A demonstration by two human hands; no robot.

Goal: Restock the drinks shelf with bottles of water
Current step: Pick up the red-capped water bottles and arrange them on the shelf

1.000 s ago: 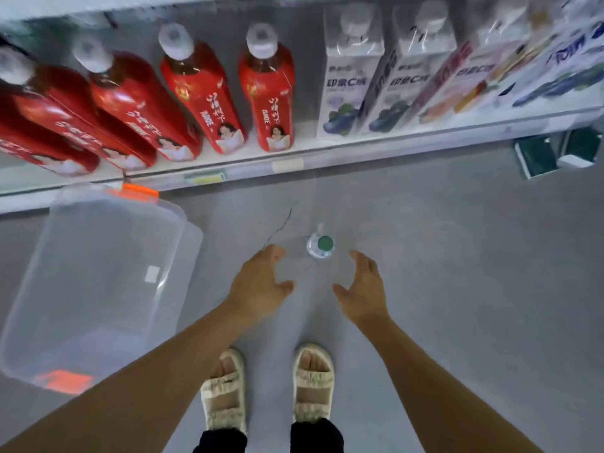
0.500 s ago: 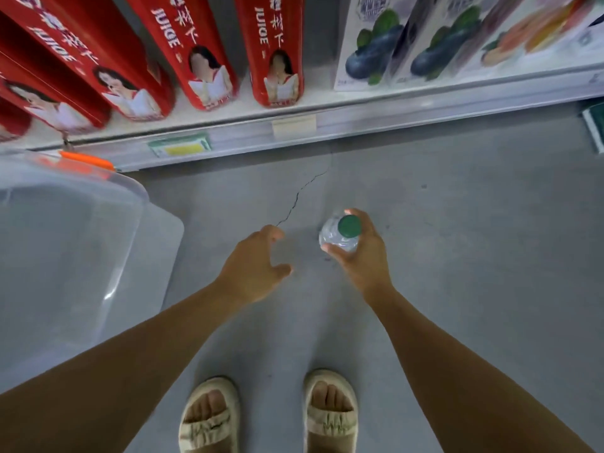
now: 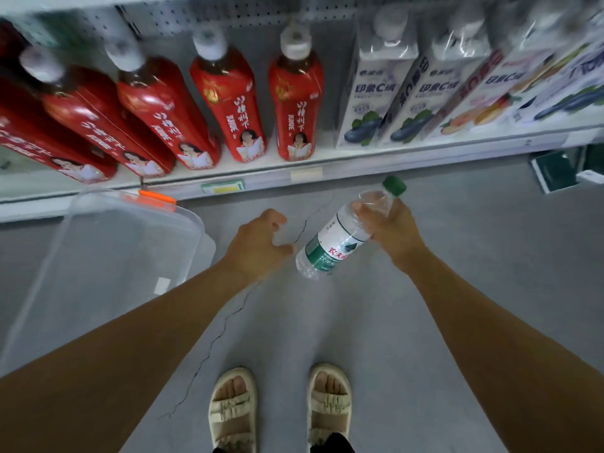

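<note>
My right hand [image 3: 390, 228] grips a clear water bottle [image 3: 330, 248] by its upper part, just under the green cap. The bottle is off the floor and tilted, cap toward the shelf, base toward my left hand. Its label is white and green with red characters. My left hand [image 3: 258, 243] hovers just left of the bottle's base with fingers loosely curled, holding nothing. The low white shelf [image 3: 359, 163] runs across the top of the view.
Several red juice bottles [image 3: 228, 103] and white blueberry cartons [image 3: 372, 93] fill the shelf. A clear plastic bin [image 3: 108, 256] with an orange latch stands on the grey floor at left. Dark green boxes [image 3: 555, 171] lie under the shelf at right. My sandalled feet show below.
My right hand has closed round the bottle that stood on the floor, lifted it and tilted it. The left hand stayed beside it, and the view has risen to show the shelf.
</note>
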